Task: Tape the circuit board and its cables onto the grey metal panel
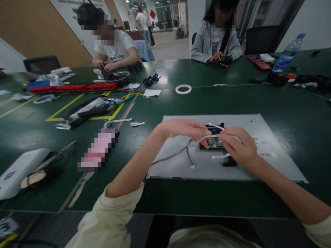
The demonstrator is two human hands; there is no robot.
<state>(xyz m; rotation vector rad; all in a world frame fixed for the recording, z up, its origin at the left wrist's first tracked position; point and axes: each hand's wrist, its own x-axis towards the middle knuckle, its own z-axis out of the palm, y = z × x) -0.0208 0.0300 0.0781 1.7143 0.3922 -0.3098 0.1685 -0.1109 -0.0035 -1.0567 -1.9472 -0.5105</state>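
A grey metal panel (269,151) lies flat on the green table (181,100) in front of me, with a small green circuit board (214,143) and black brackets near its middle. My left hand (187,129) and my right hand (236,146) hover just above the board, fingers pinched together. Between them they hold a thin white strip of tape or ribbon (210,137) stretched across the board. A grey cable (170,156) trails from the board toward the panel's left edge. A short white strip (219,156) lies on the panel below my right hand.
A white tape roll (183,89) lies beyond the panel. To the left are a red power strip (72,87), coloured wires (124,98), a black-and-silver part (88,111) and tape scraps. A water bottle (288,53) stands far right. Two people sit across the table.
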